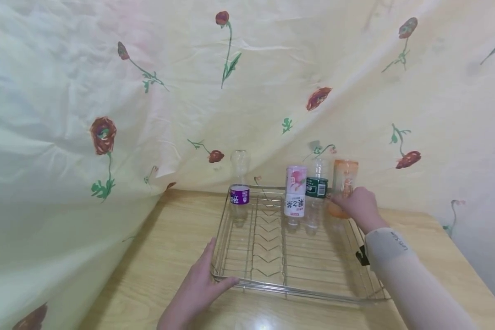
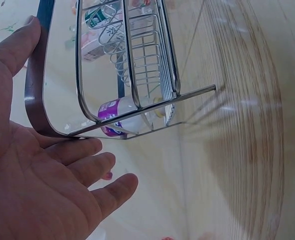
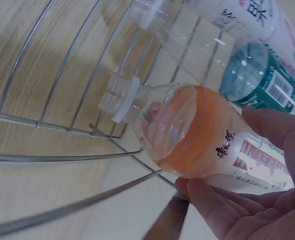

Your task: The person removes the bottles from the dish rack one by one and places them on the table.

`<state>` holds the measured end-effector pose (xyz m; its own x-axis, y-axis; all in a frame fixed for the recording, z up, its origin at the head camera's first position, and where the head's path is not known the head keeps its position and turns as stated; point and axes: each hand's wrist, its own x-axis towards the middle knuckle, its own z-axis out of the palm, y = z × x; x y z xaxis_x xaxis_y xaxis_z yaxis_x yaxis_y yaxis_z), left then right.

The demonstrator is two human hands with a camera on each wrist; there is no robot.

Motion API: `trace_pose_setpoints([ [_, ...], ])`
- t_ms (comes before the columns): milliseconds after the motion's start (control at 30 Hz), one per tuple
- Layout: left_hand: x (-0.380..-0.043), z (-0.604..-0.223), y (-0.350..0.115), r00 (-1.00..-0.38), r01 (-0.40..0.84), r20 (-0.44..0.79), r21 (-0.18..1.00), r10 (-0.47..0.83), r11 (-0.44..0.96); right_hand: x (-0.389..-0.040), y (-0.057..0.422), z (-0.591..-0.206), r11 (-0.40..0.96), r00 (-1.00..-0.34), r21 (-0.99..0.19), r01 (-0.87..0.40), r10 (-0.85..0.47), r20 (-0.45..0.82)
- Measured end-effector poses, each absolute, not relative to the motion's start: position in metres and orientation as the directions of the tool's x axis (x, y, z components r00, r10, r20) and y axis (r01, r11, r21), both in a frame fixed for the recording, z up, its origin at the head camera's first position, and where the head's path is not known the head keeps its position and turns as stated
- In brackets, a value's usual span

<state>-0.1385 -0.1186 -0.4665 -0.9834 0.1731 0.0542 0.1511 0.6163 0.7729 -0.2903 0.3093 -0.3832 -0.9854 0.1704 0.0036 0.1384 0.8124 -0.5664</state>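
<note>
My right hand (image 1: 360, 206) grips a clear plastic bottle with an orange label (image 1: 345, 183) at the rack's back right. In the right wrist view, that bottle (image 3: 187, 135) is upside down, its uncapped neck against the wires, thumb on one side and fingers on the other. My left hand (image 1: 202, 279) rests at the front left corner of the wire rack (image 1: 264, 286). In the left wrist view, the thumb of the left hand (image 2: 42, 170) touches the dark rim band (image 2: 37, 90), the other fingers extended past the corner.
Upside down along the rack's back stand a purple-labelled bottle (image 1: 239, 195), a pink and white bottle (image 1: 295, 190) and a green-labelled bottle (image 1: 316, 187). A black clip (image 1: 362, 255) sits on the rack's right side. Flowered cloth (image 1: 247, 91) hangs behind the wooden table (image 1: 148, 256).
</note>
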Motion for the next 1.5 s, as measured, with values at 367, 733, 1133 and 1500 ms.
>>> trace_pose_setpoints([
  [367,-0.141,-0.465,-0.118,-0.983,0.159,0.066,0.772,0.171,0.615,-0.289,0.309,-0.370,0.808,-0.983,-0.577,0.123,0.181,0.043],
  [733,-0.143,-0.465,-0.120,-0.983,0.159,0.068,0.768,0.168,0.621,-0.270,0.311,-0.356,0.755,-0.980,-0.645,0.115,0.193,0.052],
  [1133,-0.143,-0.467,-0.120,-0.980,0.189,0.100,0.754,0.174,0.629,-0.250,0.306,-0.340,0.768,-0.980,-0.637,0.072,0.173,0.097],
  [1500,-0.143,-0.470,-0.119,-0.979,0.186,0.091,0.769,0.184,0.611,-0.231,0.300,-0.333,0.816,-0.971,-0.578,0.001,0.138,0.193],
])
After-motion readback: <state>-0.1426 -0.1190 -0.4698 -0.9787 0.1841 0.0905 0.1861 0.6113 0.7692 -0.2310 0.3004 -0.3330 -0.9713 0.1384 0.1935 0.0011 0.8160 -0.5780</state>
